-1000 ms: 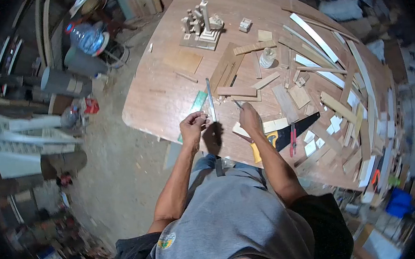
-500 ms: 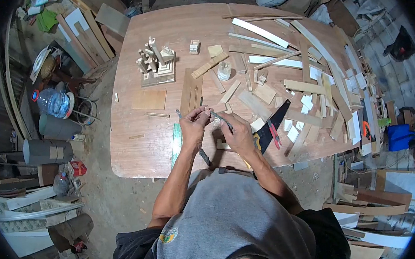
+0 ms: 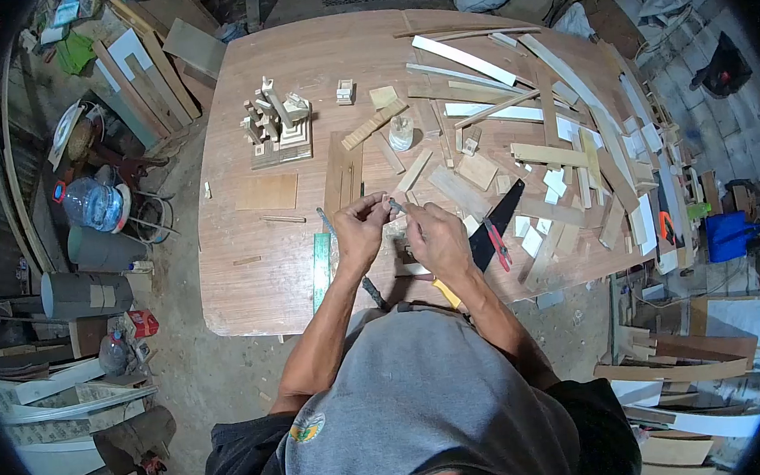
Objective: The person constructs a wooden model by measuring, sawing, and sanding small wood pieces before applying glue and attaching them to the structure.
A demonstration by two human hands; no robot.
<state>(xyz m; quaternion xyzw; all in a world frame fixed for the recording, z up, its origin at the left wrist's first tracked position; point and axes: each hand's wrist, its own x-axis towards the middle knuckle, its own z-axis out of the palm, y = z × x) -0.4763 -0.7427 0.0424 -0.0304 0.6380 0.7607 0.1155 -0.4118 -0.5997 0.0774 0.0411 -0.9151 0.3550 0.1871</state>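
Left hand (image 3: 360, 235): thumb and fingers pinched together on a small pale piece (image 3: 386, 200), held up over the near part of the counter (image 3: 242, 293). The piece is mostly hidden by the fingertips, so a weak pinch could let it turn or drop.

Right hand (image 3: 441, 243): fingers closed around a slim dark tool (image 3: 396, 206), its end at the piece. If the tool skidded off so small a target, it could nick the left fingertips just beside it. Too hard a push might split or mark the piece.

Rod (image 3: 372, 293): long and thin, passing behind the left wrist, its lower end near the counter's edge. A sleeve or forearm could knock it off.

Green strip (image 3: 321, 271): flat on the counter, left of the left hand.

Saw (image 3: 500, 225): dark blade just beyond the right hand, yellow handle by the right forearm. An outward swing of that arm could brush the blade.

Pliers (image 3: 497, 246): red-handled, beside the saw.

Scraps (image 3: 554, 183): pale bits scattered to the right. The piece, if dropped there, could be hard to pick out.

Bottle (image 3: 401, 133): upright farther out; a long reach might tip it.

Model (image 3: 280, 127): wooden, many-towered, at far left, clear of both hands.
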